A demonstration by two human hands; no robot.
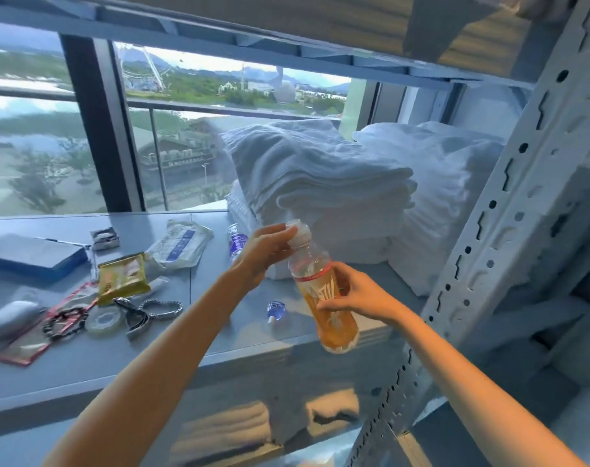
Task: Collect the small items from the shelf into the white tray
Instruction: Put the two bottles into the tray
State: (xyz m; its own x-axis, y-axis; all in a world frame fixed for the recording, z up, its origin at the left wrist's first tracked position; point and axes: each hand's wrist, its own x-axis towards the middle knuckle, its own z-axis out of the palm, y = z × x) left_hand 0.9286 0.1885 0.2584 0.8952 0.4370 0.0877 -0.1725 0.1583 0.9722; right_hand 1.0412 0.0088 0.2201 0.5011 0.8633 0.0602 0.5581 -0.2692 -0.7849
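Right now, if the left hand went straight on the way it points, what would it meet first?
The left hand grips the cap of the orange bottle. Past that, the stack of folded white towels likely comes first, though depth is unclear.

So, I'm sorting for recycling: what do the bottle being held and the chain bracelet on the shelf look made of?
Bottle: clear glossy plastic, likely; the orange drink shows through its thin wall. Chain bracelet: probably polished metal, silvery links with bright glints, though plated plastic cannot be ruled out.
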